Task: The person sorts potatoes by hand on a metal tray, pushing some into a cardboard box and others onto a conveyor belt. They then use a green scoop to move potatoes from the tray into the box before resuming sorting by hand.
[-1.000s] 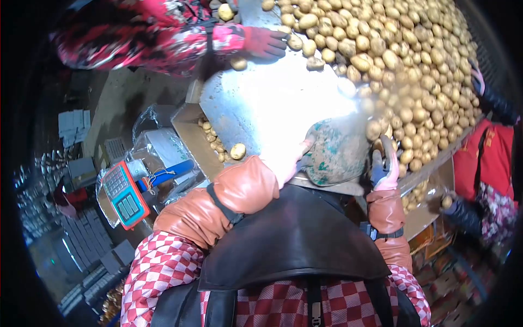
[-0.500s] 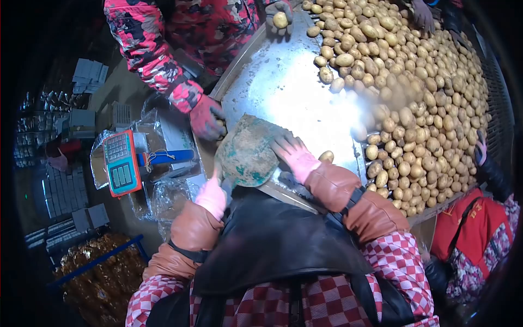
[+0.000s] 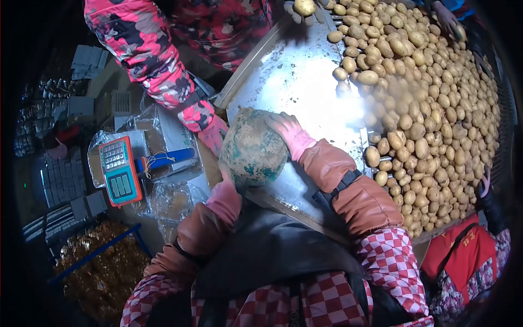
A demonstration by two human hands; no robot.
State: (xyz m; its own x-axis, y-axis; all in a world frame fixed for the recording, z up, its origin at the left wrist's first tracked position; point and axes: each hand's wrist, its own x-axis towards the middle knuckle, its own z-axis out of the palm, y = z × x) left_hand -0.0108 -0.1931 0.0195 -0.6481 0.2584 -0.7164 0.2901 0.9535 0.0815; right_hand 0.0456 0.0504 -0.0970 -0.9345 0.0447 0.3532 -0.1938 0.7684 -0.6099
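A dirt-caked green container (image 3: 254,146) is held between my two pink-gloved hands above the near left end of the metal table (image 3: 294,90). My left hand (image 3: 225,200) grips its lower left side, with some fingers hidden behind it. The fingers of my right hand (image 3: 291,133) press on its upper right side. What the container holds, if anything, cannot be seen. To the right, a large heap of potatoes (image 3: 430,120) covers the table.
Across the table a co-worker's gloved hand holds a potato (image 3: 304,7); their other hand (image 3: 213,135) is by the container. A scale (image 3: 120,171) lies left among plastic wrap (image 3: 171,204). Further hands reach in at right, near a person in a red vest (image 3: 460,248).
The container has tilted and shifted slightly right between my hands. My left hand has moved right. The co-worker's nearer hand is now partly behind the container.
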